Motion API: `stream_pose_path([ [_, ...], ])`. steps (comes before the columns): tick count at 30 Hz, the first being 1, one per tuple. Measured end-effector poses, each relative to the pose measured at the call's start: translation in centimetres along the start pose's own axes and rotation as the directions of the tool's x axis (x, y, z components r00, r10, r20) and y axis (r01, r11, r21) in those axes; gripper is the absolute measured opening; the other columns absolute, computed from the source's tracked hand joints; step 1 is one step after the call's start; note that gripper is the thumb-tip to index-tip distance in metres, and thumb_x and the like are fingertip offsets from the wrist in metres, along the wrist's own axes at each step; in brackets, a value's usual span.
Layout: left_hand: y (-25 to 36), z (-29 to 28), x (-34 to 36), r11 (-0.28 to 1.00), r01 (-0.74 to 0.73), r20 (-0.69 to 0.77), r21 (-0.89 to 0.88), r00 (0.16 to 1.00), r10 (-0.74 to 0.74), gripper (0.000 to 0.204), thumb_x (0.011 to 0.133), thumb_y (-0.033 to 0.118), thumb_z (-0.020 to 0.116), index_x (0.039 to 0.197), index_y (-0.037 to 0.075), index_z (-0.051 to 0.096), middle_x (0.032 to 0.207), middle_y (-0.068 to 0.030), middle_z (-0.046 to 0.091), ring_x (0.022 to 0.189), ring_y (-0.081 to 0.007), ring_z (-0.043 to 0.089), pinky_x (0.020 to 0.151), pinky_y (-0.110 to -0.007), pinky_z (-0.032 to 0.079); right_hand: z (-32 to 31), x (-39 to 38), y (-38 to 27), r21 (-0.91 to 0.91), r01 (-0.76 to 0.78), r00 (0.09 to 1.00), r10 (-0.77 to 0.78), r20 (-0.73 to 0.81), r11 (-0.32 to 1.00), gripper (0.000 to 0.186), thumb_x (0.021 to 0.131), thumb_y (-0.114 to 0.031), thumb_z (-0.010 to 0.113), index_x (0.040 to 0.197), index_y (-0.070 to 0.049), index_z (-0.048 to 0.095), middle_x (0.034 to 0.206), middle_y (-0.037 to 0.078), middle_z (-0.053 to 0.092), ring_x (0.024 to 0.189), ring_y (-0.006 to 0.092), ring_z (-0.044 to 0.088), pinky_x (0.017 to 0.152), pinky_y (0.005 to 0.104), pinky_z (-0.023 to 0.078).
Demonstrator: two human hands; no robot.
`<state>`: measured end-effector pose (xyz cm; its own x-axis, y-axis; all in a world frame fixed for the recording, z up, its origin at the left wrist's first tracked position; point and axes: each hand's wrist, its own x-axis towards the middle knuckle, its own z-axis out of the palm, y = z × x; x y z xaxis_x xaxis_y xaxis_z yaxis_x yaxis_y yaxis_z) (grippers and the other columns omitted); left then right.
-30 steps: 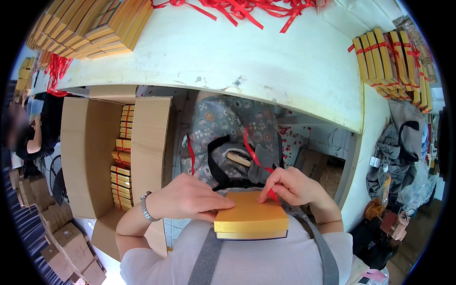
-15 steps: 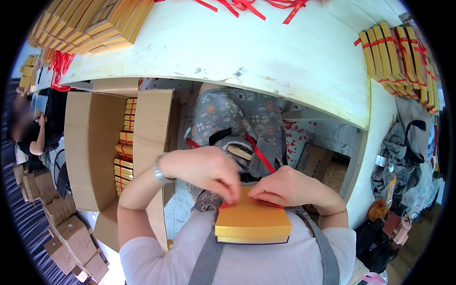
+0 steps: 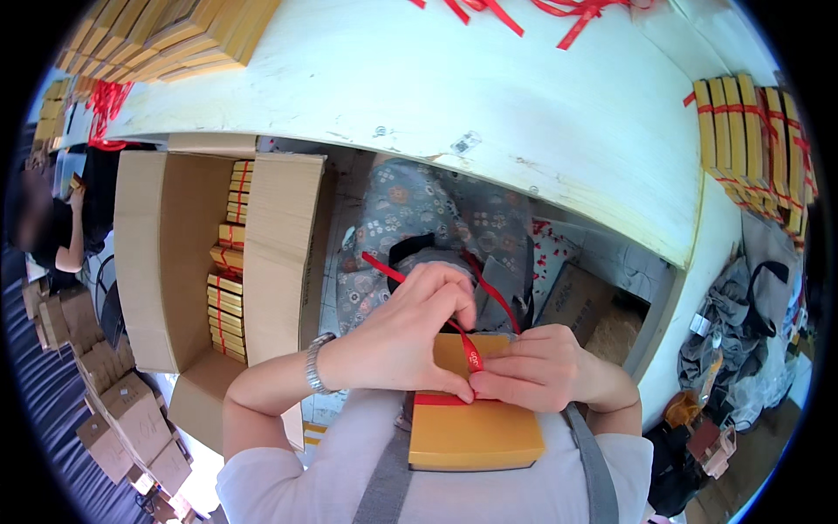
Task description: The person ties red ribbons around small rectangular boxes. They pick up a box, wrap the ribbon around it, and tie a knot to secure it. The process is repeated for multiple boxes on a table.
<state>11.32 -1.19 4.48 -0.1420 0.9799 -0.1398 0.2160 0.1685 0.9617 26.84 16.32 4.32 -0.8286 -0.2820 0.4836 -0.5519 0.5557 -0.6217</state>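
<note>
A gold-yellow box rests against my front above the lap, a red ribbon across its lid. My left hand, a steel watch at its wrist, is bent over that ribbon, thumb on the lid and curled index finger at a raised strand. Beside it my right hand pinches the ribbon near the middle of the lid. Two loose tails of ribbon rise beyond my fingers over the patterned grey apron.
An open carton of ribboned boxes stands left. Stacked boxes and red ribbons lie on the white table. More tied boxes and bags are right. At far left a co-worker holds something.
The ribbon now crosses the lid, with a strand raised between my hands. My left fingers have curled upward, my right hand has closed in on the middle, and the box sits slightly lower.
</note>
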Motion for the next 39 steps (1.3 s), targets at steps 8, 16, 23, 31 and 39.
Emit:
stream_pose_path([
  [8, -0.3, 0.5, 0.2, 0.880, 0.365, 0.380, -0.305, 0.894, -0.239, 0.025, 0.078, 0.021, 0.081, 0.097, 0.005, 0.074, 0.101, -0.0091, 0.068, 0.097, -0.0198, 0.058, 0.088, -0.031, 0.047, -1.5, 1.1, -0.3, -0.209, 0.107, 0.994, -0.106, 0.014, 0.972, 0.016, 0.064, -0.014, 0.068, 0.079, -0.010, 0.064, 0.087, -0.001, 0.058, 0.073, 0.0125, 0.054, 0.058, 0.0262, 0.044],
  [16, 1.7, 1.8, -1.3, 0.817, 0.431, 0.213, -0.384, 0.902, -0.376, 0.014, 0.075, 0.008, 0.083, 0.084, 0.004, 0.073, 0.087, -0.0050, 0.071, 0.077, -0.0114, 0.063, 0.070, -0.025, 0.049, -2.6, 0.1, -1.4, -0.274, 0.102, 0.994, -0.088, 0.062, 0.956, 0.016, 0.072, -0.011, 0.068, 0.087, -0.013, 0.068, 0.094, -0.001, 0.065, 0.080, 0.0149, 0.058, 0.063, 0.0292, 0.042],
  [23, 2.2, 0.2, -1.1, 0.998, 0.040, 0.128, -0.044, 0.991, -0.034, 0.015, 0.074, 0.008, 0.083, 0.082, 0.006, 0.070, 0.080, -0.0063, 0.069, 0.074, -0.0212, 0.064, 0.063, -0.030, 0.049, -1.0, -1.8, 2.3, 0.141, -0.072, 0.983, 0.046, 0.176, 0.987, 0.019, 0.075, -0.012, 0.068, 0.092, -0.006, 0.068, 0.096, 0.004, 0.069, 0.089, 0.0210, 0.064, 0.071, 0.0327, 0.049],
  [31, 5.7, -1.2, 1.5, 1.000, 0.022, 0.077, 0.017, 0.997, -0.023, 0.016, 0.072, 0.009, 0.083, 0.082, 0.007, 0.070, 0.076, -0.0059, 0.068, 0.073, -0.0221, 0.065, 0.064, -0.032, 0.050, 0.1, -3.4, 2.9, 0.371, -0.213, 0.966, 0.138, 0.218, 0.904, 0.023, 0.075, -0.002, 0.068, 0.098, -0.004, 0.070, 0.092, 0.009, 0.071, 0.077, 0.0273, 0.068, 0.062, 0.0379, 0.054],
  [39, 11.4, -0.6, -1.4, 0.843, -0.238, 0.257, 0.482, 0.959, 0.124, 0.015, 0.075, 0.018, 0.077, 0.086, 0.011, 0.069, 0.078, -0.0023, 0.066, 0.073, -0.0185, 0.065, 0.056, -0.031, 0.052, 0.1, -2.6, 4.0, 0.425, -0.279, 0.920, 0.113, 0.375, 0.861, 0.018, 0.081, -0.003, 0.069, 0.099, -0.003, 0.070, 0.092, 0.011, 0.071, 0.079, 0.0275, 0.068, 0.067, 0.0351, 0.055],
])
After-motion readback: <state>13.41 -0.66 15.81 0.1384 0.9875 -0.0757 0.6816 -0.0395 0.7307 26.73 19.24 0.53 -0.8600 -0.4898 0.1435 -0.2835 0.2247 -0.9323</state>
